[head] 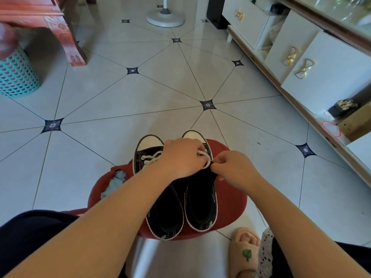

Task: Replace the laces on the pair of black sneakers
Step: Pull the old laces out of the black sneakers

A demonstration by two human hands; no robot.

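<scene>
Black, white-toed sneakers (165,213) on red stool (230,207); right hand (234,169) pinching white lace (203,155); left hand (178,157) curled over it, grip unclear

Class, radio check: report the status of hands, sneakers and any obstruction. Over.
Left hand grips white lace on right sneaker. Right hand pinches same lace at the eyelets. Left sneaker laced. Nothing blocking.

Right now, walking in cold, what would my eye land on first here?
A pair of black sneakers with white toe caps sits side by side on a red stool, low in the middle. The left hand covers one shoe's lacing while the right hand pinches its white lace. Further off, a teal basket stands at the far left on the pale tiled floor.
</scene>
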